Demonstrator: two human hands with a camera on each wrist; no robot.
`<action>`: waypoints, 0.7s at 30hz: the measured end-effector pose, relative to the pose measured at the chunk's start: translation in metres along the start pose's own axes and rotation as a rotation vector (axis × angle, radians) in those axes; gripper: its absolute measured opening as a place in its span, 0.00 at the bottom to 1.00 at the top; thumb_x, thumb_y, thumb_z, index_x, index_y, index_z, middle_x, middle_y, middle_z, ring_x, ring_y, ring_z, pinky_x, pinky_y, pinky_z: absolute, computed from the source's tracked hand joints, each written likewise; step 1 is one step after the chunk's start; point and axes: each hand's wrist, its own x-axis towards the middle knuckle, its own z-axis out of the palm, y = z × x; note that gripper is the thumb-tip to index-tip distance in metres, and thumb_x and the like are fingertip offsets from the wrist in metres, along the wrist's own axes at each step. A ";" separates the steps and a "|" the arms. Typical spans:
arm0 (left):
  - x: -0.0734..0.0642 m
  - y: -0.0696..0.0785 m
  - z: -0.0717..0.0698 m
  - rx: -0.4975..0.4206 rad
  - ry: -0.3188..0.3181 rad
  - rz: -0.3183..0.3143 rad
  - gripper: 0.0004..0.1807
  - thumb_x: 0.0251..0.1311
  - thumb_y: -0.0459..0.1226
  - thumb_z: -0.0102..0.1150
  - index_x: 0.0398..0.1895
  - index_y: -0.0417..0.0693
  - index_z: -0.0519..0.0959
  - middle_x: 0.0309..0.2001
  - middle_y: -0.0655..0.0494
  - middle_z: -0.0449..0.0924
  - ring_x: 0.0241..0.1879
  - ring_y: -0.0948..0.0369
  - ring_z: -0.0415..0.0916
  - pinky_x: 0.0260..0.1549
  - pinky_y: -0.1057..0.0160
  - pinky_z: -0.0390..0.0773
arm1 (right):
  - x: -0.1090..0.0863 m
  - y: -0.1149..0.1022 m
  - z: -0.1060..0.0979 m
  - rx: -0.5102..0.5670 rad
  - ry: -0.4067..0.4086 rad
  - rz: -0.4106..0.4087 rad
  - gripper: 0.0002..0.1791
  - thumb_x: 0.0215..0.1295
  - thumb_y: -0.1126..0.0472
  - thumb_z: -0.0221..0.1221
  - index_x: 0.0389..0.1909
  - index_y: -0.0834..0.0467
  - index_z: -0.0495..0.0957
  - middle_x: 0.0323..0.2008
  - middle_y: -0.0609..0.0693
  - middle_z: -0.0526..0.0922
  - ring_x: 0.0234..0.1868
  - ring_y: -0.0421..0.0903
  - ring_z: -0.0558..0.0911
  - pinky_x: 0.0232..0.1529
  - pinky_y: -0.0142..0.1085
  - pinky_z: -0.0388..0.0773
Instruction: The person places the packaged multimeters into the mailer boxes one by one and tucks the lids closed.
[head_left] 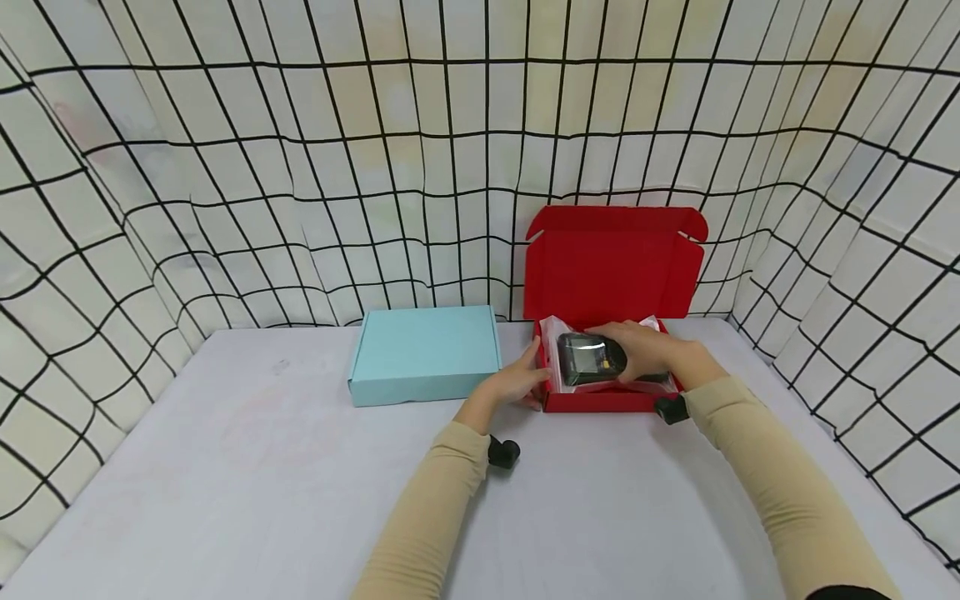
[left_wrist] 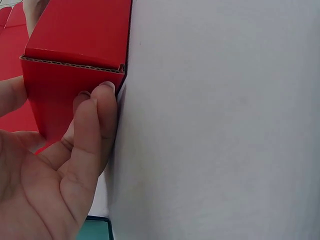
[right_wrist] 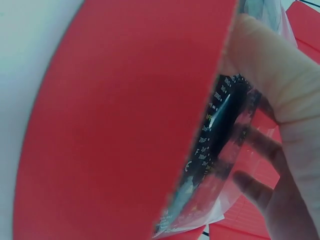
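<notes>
A red cardboard box [head_left: 600, 403] stands with its lid [head_left: 611, 267] raised behind it. Inside lies a black digital multimeter [head_left: 588, 358] with a screen, in clear plastic wrap [head_left: 553, 350]. My right hand [head_left: 641, 348] grips the multimeter over its dial end; in the right wrist view the thumb and fingers lie on either side of the marked dial face [right_wrist: 212, 135], partly hidden by the red wall. My left hand [head_left: 516, 381] holds the box's left end, its fingers [left_wrist: 82, 135] bent against the outer side wall in the left wrist view.
A closed light-blue box [head_left: 427, 350] sits left of the red box, close to my left hand. White cloth [head_left: 262, 467] covers the table. White walls with a black grid [head_left: 337, 150] rise behind and on both sides, near the red lid.
</notes>
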 end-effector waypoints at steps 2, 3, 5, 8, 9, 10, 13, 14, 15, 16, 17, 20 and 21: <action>0.000 0.000 0.000 0.000 -0.001 0.001 0.43 0.78 0.39 0.48 0.85 0.55 0.34 0.54 0.41 0.71 0.36 0.55 0.75 0.38 0.60 0.85 | 0.000 -0.001 0.001 0.009 -0.012 0.009 0.51 0.49 0.66 0.78 0.76 0.58 0.64 0.62 0.58 0.73 0.62 0.58 0.70 0.51 0.50 0.83; 0.000 0.000 0.000 -0.002 -0.004 0.005 0.43 0.78 0.38 0.48 0.85 0.54 0.34 0.53 0.41 0.71 0.36 0.55 0.75 0.38 0.60 0.85 | -0.001 0.000 0.002 0.015 -0.015 0.012 0.52 0.49 0.66 0.78 0.76 0.58 0.64 0.62 0.58 0.72 0.62 0.59 0.70 0.51 0.50 0.83; 0.000 0.000 -0.001 -0.007 -0.013 0.010 0.43 0.78 0.38 0.47 0.84 0.54 0.34 0.53 0.41 0.71 0.35 0.55 0.75 0.38 0.60 0.85 | -0.001 0.000 0.003 0.017 -0.020 0.027 0.53 0.49 0.65 0.78 0.76 0.57 0.63 0.63 0.58 0.71 0.63 0.59 0.69 0.51 0.50 0.82; 0.000 -0.001 -0.002 -0.012 -0.020 0.009 0.43 0.78 0.38 0.47 0.84 0.54 0.33 0.53 0.41 0.70 0.35 0.56 0.74 0.38 0.60 0.85 | -0.001 0.002 0.006 0.002 -0.017 0.036 0.53 0.49 0.64 0.78 0.77 0.57 0.62 0.63 0.58 0.71 0.64 0.59 0.69 0.52 0.52 0.82; 0.000 -0.001 -0.002 -0.012 -0.020 0.007 0.43 0.78 0.38 0.47 0.84 0.54 0.33 0.53 0.41 0.70 0.35 0.56 0.74 0.38 0.60 0.85 | -0.001 0.002 0.007 -0.004 -0.017 0.043 0.54 0.49 0.63 0.78 0.77 0.56 0.61 0.63 0.58 0.71 0.64 0.59 0.69 0.53 0.53 0.82; 0.000 -0.001 -0.002 -0.011 -0.020 0.007 0.43 0.78 0.38 0.47 0.84 0.54 0.33 0.53 0.41 0.70 0.35 0.56 0.74 0.38 0.60 0.85 | -0.001 0.002 0.008 -0.008 -0.017 0.048 0.54 0.49 0.63 0.79 0.77 0.56 0.61 0.63 0.59 0.71 0.64 0.59 0.69 0.53 0.53 0.82; -0.001 -0.002 -0.002 -0.004 -0.017 0.010 0.43 0.78 0.39 0.47 0.84 0.54 0.33 0.52 0.42 0.70 0.34 0.56 0.74 0.38 0.60 0.85 | -0.001 0.001 0.009 -0.007 -0.022 0.080 0.56 0.50 0.62 0.78 0.79 0.55 0.59 0.65 0.59 0.70 0.65 0.60 0.68 0.54 0.55 0.81; 0.000 -0.002 -0.002 -0.001 -0.015 0.011 0.43 0.78 0.39 0.47 0.84 0.54 0.33 0.51 0.42 0.71 0.34 0.56 0.74 0.38 0.61 0.85 | -0.001 0.000 0.009 -0.005 -0.025 0.087 0.56 0.50 0.61 0.78 0.79 0.55 0.58 0.65 0.60 0.69 0.65 0.61 0.67 0.54 0.55 0.81; 0.000 -0.002 -0.002 0.003 -0.012 0.011 0.43 0.78 0.40 0.47 0.84 0.54 0.34 0.50 0.42 0.71 0.33 0.56 0.74 0.37 0.61 0.85 | -0.001 0.000 0.010 -0.003 -0.027 0.094 0.56 0.50 0.61 0.78 0.79 0.55 0.58 0.65 0.60 0.69 0.65 0.61 0.67 0.54 0.55 0.81; -0.001 -0.002 -0.002 0.003 -0.009 0.010 0.43 0.78 0.40 0.48 0.84 0.54 0.34 0.50 0.42 0.72 0.33 0.56 0.74 0.37 0.61 0.85 | -0.001 0.000 0.010 -0.001 -0.030 0.097 0.56 0.51 0.61 0.78 0.79 0.55 0.57 0.66 0.61 0.69 0.65 0.61 0.67 0.54 0.55 0.80; 0.000 -0.002 -0.002 0.004 -0.005 0.007 0.43 0.78 0.41 0.48 0.85 0.54 0.34 0.49 0.43 0.72 0.33 0.56 0.74 0.37 0.61 0.85 | -0.001 0.000 0.011 -0.002 -0.033 0.103 0.56 0.51 0.61 0.78 0.80 0.54 0.57 0.66 0.61 0.69 0.65 0.61 0.67 0.55 0.56 0.80; 0.000 -0.001 -0.001 0.008 0.009 0.001 0.43 0.78 0.42 0.48 0.85 0.54 0.35 0.47 0.44 0.72 0.32 0.56 0.74 0.36 0.62 0.84 | -0.001 0.001 0.014 0.000 -0.038 0.098 0.54 0.52 0.61 0.77 0.79 0.54 0.58 0.67 0.62 0.68 0.65 0.61 0.67 0.56 0.57 0.79; 0.000 -0.001 -0.001 0.010 0.011 0.000 0.43 0.78 0.41 0.48 0.85 0.54 0.35 0.46 0.43 0.73 0.32 0.56 0.74 0.36 0.62 0.84 | -0.001 0.002 0.015 0.001 -0.039 0.099 0.54 0.53 0.61 0.77 0.79 0.54 0.59 0.67 0.62 0.68 0.66 0.61 0.67 0.56 0.56 0.79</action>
